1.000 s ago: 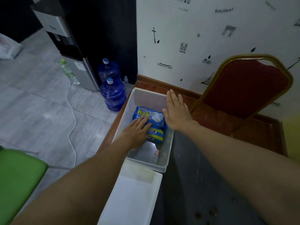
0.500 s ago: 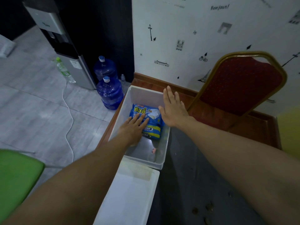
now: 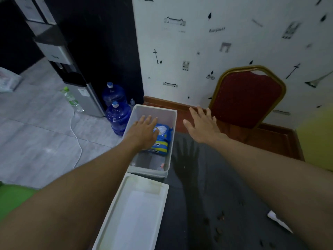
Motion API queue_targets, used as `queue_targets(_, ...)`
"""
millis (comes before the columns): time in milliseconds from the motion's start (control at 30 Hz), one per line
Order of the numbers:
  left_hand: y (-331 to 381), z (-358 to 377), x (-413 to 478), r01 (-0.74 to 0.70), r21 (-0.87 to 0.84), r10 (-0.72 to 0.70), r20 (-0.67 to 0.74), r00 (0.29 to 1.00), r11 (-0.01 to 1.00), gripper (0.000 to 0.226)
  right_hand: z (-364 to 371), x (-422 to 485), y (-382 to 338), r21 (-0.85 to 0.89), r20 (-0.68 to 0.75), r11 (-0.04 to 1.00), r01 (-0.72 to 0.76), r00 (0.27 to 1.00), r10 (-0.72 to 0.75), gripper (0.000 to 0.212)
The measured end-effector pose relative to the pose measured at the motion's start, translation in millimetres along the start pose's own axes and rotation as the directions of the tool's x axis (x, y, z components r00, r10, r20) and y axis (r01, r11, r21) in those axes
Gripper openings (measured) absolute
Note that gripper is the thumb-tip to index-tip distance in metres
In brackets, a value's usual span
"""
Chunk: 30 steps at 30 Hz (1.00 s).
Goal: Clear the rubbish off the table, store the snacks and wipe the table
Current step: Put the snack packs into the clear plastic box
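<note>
A white plastic storage box stands at the table's far left edge, and blue-and-yellow snack packs lie inside it. My left hand reaches into the box with straight fingers, lying flat over the packs. My right hand hovers to the right of the box above the table, fingers spread and holding nothing. The box's white lid lies upside down in front of the box. Brown crumbs and a scrap of white paper lie on the dark grey table top.
A red chair with a gold frame stands at the table's far side against the wall. Two blue water jugs and a water dispenser stand on the floor to the left. A green seat is at the lower left.
My right hand has lifted off the box's right rim and moved right over the table. My left hand has slid further forward over the snack packs.
</note>
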<state>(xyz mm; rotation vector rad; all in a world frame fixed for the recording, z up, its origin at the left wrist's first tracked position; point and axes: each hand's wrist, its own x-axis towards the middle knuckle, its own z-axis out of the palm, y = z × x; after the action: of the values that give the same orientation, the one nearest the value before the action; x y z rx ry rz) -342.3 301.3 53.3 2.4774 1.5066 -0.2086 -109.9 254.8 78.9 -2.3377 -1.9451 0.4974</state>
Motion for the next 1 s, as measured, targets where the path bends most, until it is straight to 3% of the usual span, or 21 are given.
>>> queue_targets(367, 116.1, -24.0, -6.4, -0.139, -0.005, 0.137, -0.119, 0.983, 0.990, 0.059, -37.6, -82.7, 108.0, 0.061, -0.064, 0.982, -0.177, 0.981, 0.181, 0.072)
queue_targets(1000, 354.4, 28.8, -16.3, -0.396, -0.029, 0.397, 0.075, 0.915, 0.918, 0.065, -35.9, -228.9, 314.7, 0.169, -0.085, 0.862, -0.479, 0.864, 0.497, 0.071)
